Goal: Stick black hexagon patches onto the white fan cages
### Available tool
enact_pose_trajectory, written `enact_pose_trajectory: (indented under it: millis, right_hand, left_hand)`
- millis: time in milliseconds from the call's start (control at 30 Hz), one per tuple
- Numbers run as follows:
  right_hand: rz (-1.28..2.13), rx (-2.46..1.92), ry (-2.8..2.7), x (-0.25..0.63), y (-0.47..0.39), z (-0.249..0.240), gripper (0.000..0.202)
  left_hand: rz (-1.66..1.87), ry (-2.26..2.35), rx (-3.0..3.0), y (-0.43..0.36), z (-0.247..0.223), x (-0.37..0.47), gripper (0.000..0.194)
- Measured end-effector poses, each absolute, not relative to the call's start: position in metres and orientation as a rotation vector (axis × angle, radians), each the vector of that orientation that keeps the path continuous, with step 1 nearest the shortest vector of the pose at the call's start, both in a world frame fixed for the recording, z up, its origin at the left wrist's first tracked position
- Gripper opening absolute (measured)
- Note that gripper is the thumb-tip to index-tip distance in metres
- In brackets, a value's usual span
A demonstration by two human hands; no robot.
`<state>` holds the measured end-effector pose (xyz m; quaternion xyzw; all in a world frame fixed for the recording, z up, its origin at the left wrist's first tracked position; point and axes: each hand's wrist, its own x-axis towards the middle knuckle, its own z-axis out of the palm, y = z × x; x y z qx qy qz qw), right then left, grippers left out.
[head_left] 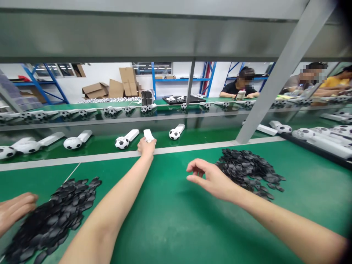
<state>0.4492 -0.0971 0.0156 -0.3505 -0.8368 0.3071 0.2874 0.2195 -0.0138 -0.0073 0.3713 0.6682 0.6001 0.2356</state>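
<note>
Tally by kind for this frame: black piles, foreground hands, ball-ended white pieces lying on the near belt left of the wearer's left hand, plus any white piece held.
Piles of black pieces: 2
Foreground hands: 3 (left hand, right hand, co-worker's hand)
Ball-ended white pieces: 4
Held white piece: 1
Total: 10

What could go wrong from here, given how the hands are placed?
The left hand, gripping a white piece between neighbouring football-patterned pieces, might knock one of them. The right hand is close to a loose black pile, so a careless sweep could scatter it.
</note>
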Motion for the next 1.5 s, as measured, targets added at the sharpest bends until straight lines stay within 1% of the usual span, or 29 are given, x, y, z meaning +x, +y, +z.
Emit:
enact_pose_trajectory:
  millis: [100, 167, 333, 500, 700, 800, 967, 1067, 1100, 1167, 1267, 1333, 1400, 1433, 1500]
  right_hand:
    - [0.844, -0.902, -2.169, 0.435, -0.098, 0.016, 0.009]
    - [0.828, -0.846, -2.09, 0.425, -0.098, 0.02, 0.011]
    - [0.765, -0.677, -1.964, 0.407, -0.1, 0.034, 0.014]
    - [0.612, -0.512, -2.017, 0.406, -0.103, 0.042, 0.012]
    - [0.49, -0.428, -2.073, 0.405, -0.106, 0.045, 0.006]
    - [0.459, -0.405, -2.096, 0.405, -0.109, 0.048, 0.006]
    - [0.505, -0.492, -2.191, 0.423, -0.118, 0.05, 0.007]
    - [0.409, -0.695, -2.259, 0.443, -0.114, 0.039, 0.011]
    - [0.367, -0.788, -2.232, 0.45, -0.111, 0.034, 0.013]
    - [0.315, -0.968, -2.172, 0.463, -0.102, 0.021, 0.021]
    - [0.296, -1.082, -2.237, 0.482, -0.087, -0.001, 0.027]
    - [0.224, -1.085, -2.268, 0.498, -0.076, -0.014, 0.036]
    - [0.139, -1.092, -2.31, 0.518, -0.065, -0.024, 0.043]
    - [0.121, -1.109, -2.352, 0.529, -0.061, -0.027, 0.039]
    - [0.117, -1.187, -2.402, 0.551, -0.06, -0.026, 0.028]
  left_hand:
    - [1.669, 1.852, 0.882, -0.023, -0.009, 0.234, 0.041]
    - [1.671, 1.77, 0.885, -0.033, -0.005, 0.249, 0.044]
    - [1.65, 1.493, 0.979, -0.064, 0.022, 0.279, 0.042]
    - [1.622, 1.322, 0.951, -0.089, 0.042, 0.29, 0.04]
    - [1.466, 1.159, 0.91, -0.102, 0.05, 0.299, 0.04]
    - [1.451, 1.147, 0.905, -0.104, 0.049, 0.3, 0.04]
    - [1.573, 1.171, 0.929, -0.098, 0.044, 0.299, 0.032]
    - [1.599, 1.19, 0.935, -0.094, 0.04, 0.301, 0.028]
    - [1.592, 1.194, 0.931, -0.093, 0.039, 0.302, 0.03]
    - [1.565, 1.195, 0.937, -0.093, 0.036, 0.307, 0.035]
    - [1.533, 1.245, 1.014, -0.093, 0.03, 0.308, 0.044]
    - [1.495, 1.404, 1.237, -0.089, 0.03, 0.294, 0.045]
    - [1.355, 1.667, 1.589, -0.082, 0.035, 0.266, 0.045]
    - [1.223, 1.86, 1.789, -0.079, 0.041, 0.247, 0.045]
    - [1.149, 1.981, 1.8, -0.074, 0.056, 0.208, 0.044]
